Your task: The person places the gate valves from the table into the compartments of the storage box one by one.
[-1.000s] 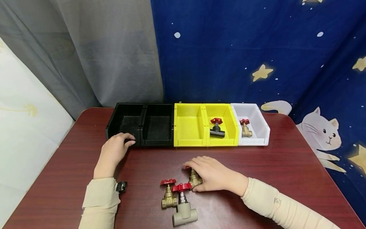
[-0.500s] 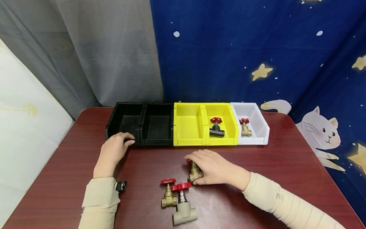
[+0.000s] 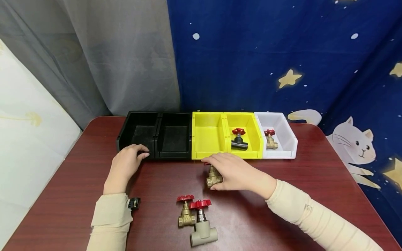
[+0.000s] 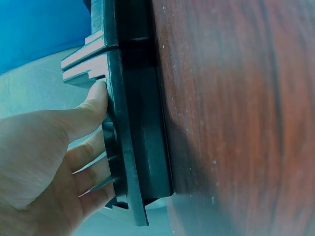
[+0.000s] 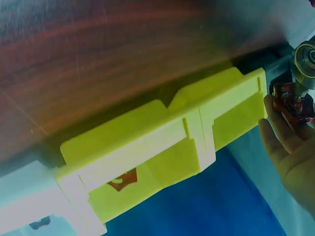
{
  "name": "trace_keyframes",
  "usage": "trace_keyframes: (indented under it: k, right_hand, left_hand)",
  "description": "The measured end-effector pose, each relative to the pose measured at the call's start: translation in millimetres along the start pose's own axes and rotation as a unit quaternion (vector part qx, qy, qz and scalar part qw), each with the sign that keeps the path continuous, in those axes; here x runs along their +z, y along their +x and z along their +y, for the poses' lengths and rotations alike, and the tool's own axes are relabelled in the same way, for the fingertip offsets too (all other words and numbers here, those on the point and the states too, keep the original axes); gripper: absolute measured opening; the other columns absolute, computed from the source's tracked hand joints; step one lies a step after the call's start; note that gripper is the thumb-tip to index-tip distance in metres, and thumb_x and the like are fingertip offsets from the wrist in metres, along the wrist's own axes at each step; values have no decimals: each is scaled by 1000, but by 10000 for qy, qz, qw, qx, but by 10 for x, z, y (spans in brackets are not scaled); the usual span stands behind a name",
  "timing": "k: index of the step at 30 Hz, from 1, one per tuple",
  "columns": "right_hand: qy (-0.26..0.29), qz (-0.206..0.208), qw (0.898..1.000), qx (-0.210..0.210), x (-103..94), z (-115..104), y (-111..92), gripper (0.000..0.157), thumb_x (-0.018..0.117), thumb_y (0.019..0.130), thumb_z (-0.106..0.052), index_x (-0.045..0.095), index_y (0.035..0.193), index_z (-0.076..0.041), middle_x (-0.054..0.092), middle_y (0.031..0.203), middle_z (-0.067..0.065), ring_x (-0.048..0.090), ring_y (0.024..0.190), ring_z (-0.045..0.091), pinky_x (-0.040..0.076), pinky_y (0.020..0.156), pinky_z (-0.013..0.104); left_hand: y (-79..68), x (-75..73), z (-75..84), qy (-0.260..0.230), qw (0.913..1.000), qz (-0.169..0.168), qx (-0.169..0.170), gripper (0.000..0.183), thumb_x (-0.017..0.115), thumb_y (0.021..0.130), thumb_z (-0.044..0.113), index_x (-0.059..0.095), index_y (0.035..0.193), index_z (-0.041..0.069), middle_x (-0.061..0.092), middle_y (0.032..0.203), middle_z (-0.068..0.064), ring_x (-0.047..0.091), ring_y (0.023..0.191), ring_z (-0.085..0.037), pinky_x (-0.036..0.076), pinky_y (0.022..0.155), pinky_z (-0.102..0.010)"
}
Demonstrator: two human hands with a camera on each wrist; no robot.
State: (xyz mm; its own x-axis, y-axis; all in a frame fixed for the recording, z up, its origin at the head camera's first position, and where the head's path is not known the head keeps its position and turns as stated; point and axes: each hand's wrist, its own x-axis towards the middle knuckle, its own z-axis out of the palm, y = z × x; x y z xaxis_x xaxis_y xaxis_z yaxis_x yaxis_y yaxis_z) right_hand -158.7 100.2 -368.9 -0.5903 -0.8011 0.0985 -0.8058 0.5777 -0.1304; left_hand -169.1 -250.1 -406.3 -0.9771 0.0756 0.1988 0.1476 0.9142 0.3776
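Note:
My right hand grips a brass gate valve with a red handwheel, just in front of the yellow bins. My left hand rests at the front of the leftmost black bin; in the left wrist view its thumb and fingers touch the bin's rim. On the table in front stand another brass gate valve and a grey plastic tee-bodied valve, both with red handwheels, close together.
Along the back runs a row of bins: a second black bin, a yellow bin, another yellow bin with a black valve, and a white bin with a brass valve. Curtains hang behind.
My right hand has moved away from me toward the bins, carrying the brass gate valve. My left hand and the other two valves on the table stay where they were.

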Motion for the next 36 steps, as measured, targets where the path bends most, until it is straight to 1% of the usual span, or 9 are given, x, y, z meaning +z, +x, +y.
trace_keyframes:
  k: [4,10,16,20,24,29,36]
  right_hand:
    - [-85,74,9999,-36,-32,60,35,82,74,70,-54,44,133,-11,56,120,0,52,112,17,39,99,35]
    - [-279,77,9996,-22,-98,157,87,83,73,71,-55,43,134,-11,56,121,0,51,113,18,38,101,36]
    - [-370,33,9993,90,-211,230,140,84,74,71,-54,43,135,-12,56,121,1,53,111,18,42,98,37]
    - [-373,31,9992,113,-300,268,220,83,76,69,-53,44,133,-10,57,119,1,54,108,19,43,96,38]
    - [-509,-44,9985,181,-365,312,300,84,75,69,-55,45,133,-9,57,121,3,54,111,21,41,98,38]
    - [-506,-187,9979,347,-395,378,389,83,75,69,-55,44,132,-9,56,124,4,53,113,23,39,100,40]
    - [-417,-202,9978,477,-422,457,541,80,76,69,-52,47,130,-9,57,123,6,54,110,24,41,98,41]
  left_hand:
    - [4,-7,3,-8,10000,-21,-7,18,64,89,24,67,103,13,63,104,-12,58,96,-36,45,78,-55]
    - [18,-7,6,10,10000,-43,-4,18,64,89,23,67,103,13,63,104,-12,58,96,-36,45,78,-56]
    - [2,12,9,43,10000,-73,-20,18,64,88,24,67,103,14,63,103,-12,58,95,-35,46,77,-55]
    - [-3,8,3,63,10000,-20,-20,18,65,88,24,67,102,14,63,102,-12,58,95,-35,46,77,-56]
    - [-9,3,6,56,10000,19,-20,17,65,88,23,68,102,13,63,102,-12,58,94,-36,46,77,-56]
    - [-10,-8,11,40,10000,-3,-3,17,65,88,23,68,102,13,63,102,-13,58,94,-36,46,76,-56]
    - [-5,-10,16,28,10000,25,23,17,65,88,22,68,102,13,63,102,-12,58,94,-36,46,76,-56]
